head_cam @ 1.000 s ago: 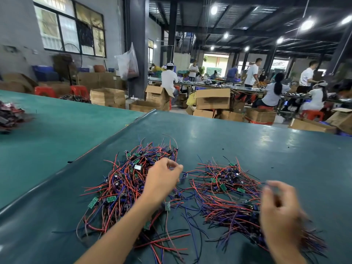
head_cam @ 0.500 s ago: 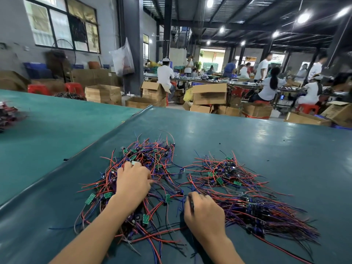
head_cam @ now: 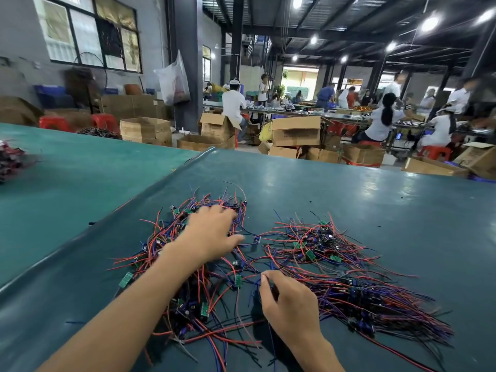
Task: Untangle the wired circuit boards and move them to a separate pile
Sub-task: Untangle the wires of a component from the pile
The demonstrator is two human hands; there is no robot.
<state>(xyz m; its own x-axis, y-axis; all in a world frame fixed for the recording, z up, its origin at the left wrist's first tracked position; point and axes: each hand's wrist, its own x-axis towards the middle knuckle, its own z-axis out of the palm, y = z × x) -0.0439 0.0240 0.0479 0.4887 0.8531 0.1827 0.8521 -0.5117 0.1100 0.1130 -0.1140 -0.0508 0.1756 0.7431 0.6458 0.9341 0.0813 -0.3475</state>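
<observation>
While the left hand (head_cam: pixel 212 237) lies flat-fingered on the tangle (head_cam: pixel 171 267), likely pinning it, the right hand (head_cam: pixel 290 304) pinches a wire (head_cam: pixel 252 295) beside it, presumably to draw a board toward the pile (head_cam: pixel 357 285) at right.

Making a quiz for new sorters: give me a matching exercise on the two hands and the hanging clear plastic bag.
1 left hand; 2 right hand; 3 clear plastic bag
A hangs by the dark pillar; B pinches thin wires; C rests spread on the left tangled pile of red-and-blue wired circuit boards
Pairs: 1-C, 2-B, 3-A
</observation>
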